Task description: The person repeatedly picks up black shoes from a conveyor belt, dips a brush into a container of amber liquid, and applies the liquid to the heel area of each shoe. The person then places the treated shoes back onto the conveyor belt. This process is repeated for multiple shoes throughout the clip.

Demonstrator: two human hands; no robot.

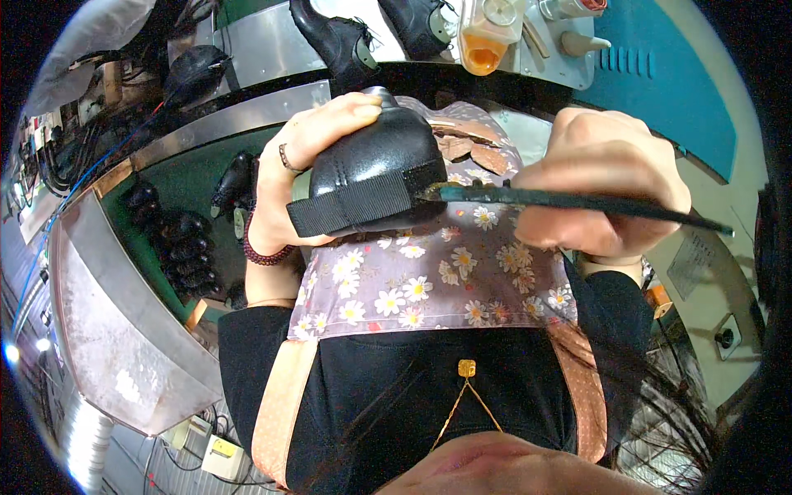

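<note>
My left hand (289, 157) is wrapped round a glossy black shoe (384, 153), holding it above my lap. A ribbed black strip (355, 206) crosses the near side of the shoe, its left end sticking out past the edge. In my right hand (606, 181) is a thin dark-handled brush (503, 195), held level. Its tip meets the shoe by the right end of the strip. The right fingers are partly smeared by motion. Beneath lies a flowered apron (412, 285), with brown leather scraps (487, 157) on it just right of the shoe.
Two black lace-up shoes (334, 41) stand on the bench ahead, beside a plastic container of amber liquid (483, 54). A blue panel (668, 82) is at the far right. More black shoes (186, 247) lie on a green surface at left, near a grey metal housing (124, 330).
</note>
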